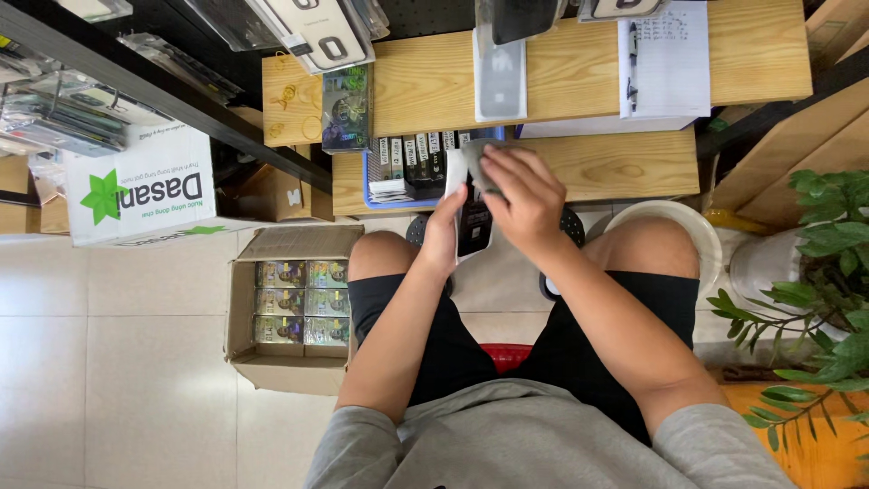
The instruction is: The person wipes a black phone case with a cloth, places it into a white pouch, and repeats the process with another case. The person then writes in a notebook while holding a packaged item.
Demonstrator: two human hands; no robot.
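Phone-accessory shop: hanging packaged cases (312,32), stock carton (294,312), wooden shelves (579,81).

Pale tiled floor (136,362) (evenly lit), wooden shelves (579,91), a leafy plant (828,263) at right.

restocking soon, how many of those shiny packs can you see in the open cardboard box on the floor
6, in the open cardboard box: shiny packs in two columns of three, left column at the box's left wall, right column beside the person's knee. More may lie hidden underneath.
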